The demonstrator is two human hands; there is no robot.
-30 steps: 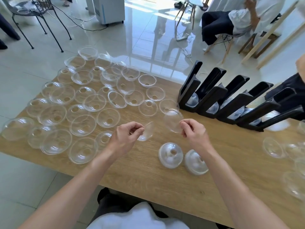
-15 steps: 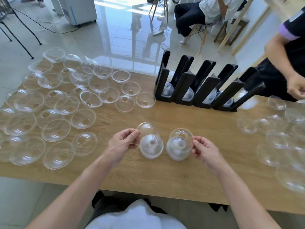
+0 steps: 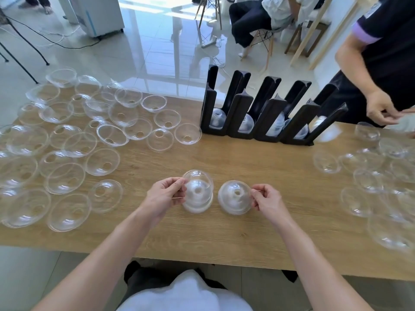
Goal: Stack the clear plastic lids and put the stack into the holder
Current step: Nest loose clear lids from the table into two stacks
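Our left hand (image 3: 165, 194) pinching a lid stack (image 3: 198, 191) at counter (image 3: 258, 221) centre, our right hand (image 3: 266, 197) pinching another stack (image 3: 235, 200) beside it, black holder (image 3: 265, 113) at one o'clock, loose lids (image 3: 67, 142) at ten.

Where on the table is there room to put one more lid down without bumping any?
Bare wood shows between the black holder and the two hands, and along the near table edge under the arms. The left end is crowded with loose lids, some overlapping; the right end holds another bunch.
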